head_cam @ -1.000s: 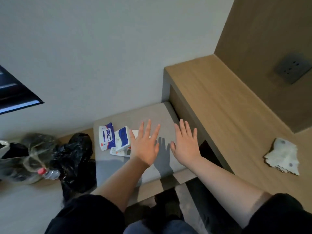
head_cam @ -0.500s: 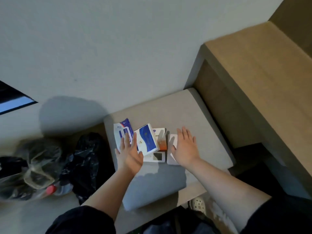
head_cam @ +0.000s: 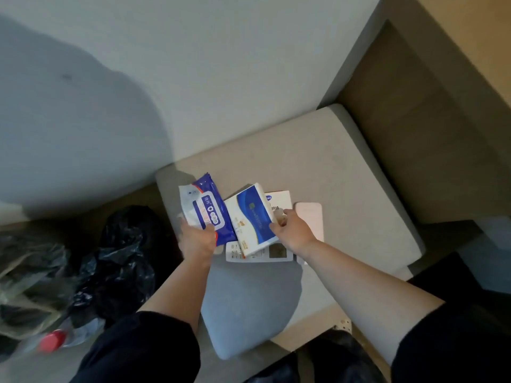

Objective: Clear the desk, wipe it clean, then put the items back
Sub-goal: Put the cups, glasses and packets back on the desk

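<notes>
On a grey cushioned seat lies a small pile of items. My left hand grips the near end of a blue and white wet-wipe pack. My right hand pinches the right edge of a blue and white tissue pack, which tilts up over the pile. Under it lie a white device with buttons and a small screen, a white leaflet and a flat pale pink item. The wooden desk stands at the upper right.
Black and clear rubbish bags lie on the floor left of the seat, with a red-capped bottle among them. A pale wall rises behind the seat. The desk's side panel borders the seat on the right.
Both hands went from hovering flat over the pile to closing on packs: the left took the wet-wipe pack, the right took the tissue pack's edge. The view swung left and down.
</notes>
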Demonstrator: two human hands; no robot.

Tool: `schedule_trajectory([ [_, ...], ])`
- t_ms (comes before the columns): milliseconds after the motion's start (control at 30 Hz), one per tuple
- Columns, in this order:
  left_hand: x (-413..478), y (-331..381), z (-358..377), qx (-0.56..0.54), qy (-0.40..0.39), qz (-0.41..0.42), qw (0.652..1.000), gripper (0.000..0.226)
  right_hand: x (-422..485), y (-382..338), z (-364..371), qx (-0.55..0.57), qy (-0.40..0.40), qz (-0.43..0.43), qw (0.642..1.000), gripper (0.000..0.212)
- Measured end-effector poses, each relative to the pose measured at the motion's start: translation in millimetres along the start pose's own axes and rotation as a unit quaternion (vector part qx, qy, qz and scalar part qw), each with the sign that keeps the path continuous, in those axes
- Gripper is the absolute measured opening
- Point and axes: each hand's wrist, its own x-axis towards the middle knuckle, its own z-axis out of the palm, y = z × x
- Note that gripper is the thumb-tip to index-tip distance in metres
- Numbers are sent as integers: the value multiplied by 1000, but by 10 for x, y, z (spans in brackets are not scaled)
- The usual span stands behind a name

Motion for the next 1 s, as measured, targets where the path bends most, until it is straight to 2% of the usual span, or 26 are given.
schedule_trajectory([
  [100,65,-6,26,-84,11,-78,993,64,106,26,56,8,-3,-8,1000,17],
  [200,144,-70,29,-129,1,-95,987,62,125,-10,73,-7,-20,-19,1000,17],
  [367,73,22,11,-108,-22,-54,992,27,79,-19,42,41,-7,1,999,10],
  [533,-81,230,-4,-93,-34,-27,995,24,-54,-50,-60,132,7,31,991,13],
  [767,-684,699,-56,-57,-52,72,994,15,-522,-59,-567,296,37,47,953,7],
  [867,-1038,936,-116,-29,-81,104,991,15,-886,-34,-919,348,49,47,935,11],
  [1000,-1527,1219,-195,-65,-135,120,981,18,-1377,18,-1393,391,76,35,917,11],
])
